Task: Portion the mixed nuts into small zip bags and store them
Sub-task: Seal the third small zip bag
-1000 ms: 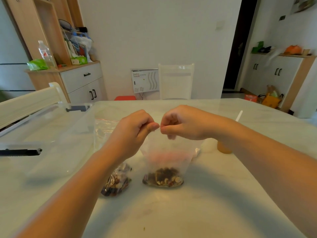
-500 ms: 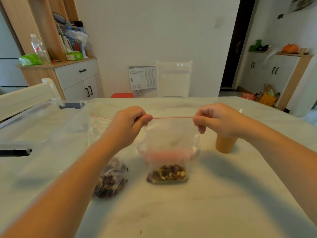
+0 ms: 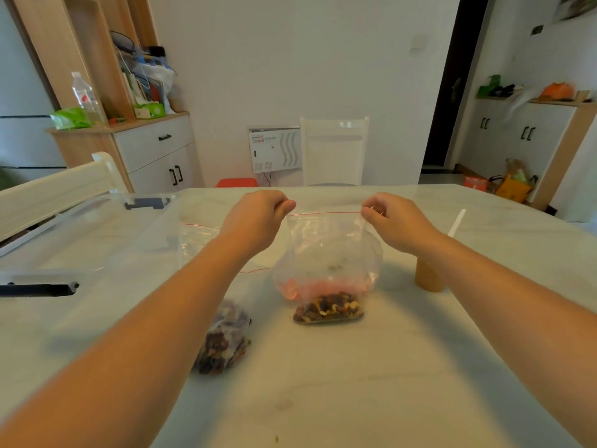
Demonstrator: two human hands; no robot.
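Seemingly, both hands pinch the zip bag corners, fingertips hidden.

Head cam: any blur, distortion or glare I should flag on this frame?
Head view: wide-angle bowing bends the door frame and shelf at the edges; forearms near the lens are soft, as is the near nut bag; the held zip bag between left hand and right hand is fairly sharp; soft shadows on the table, no hard glare.
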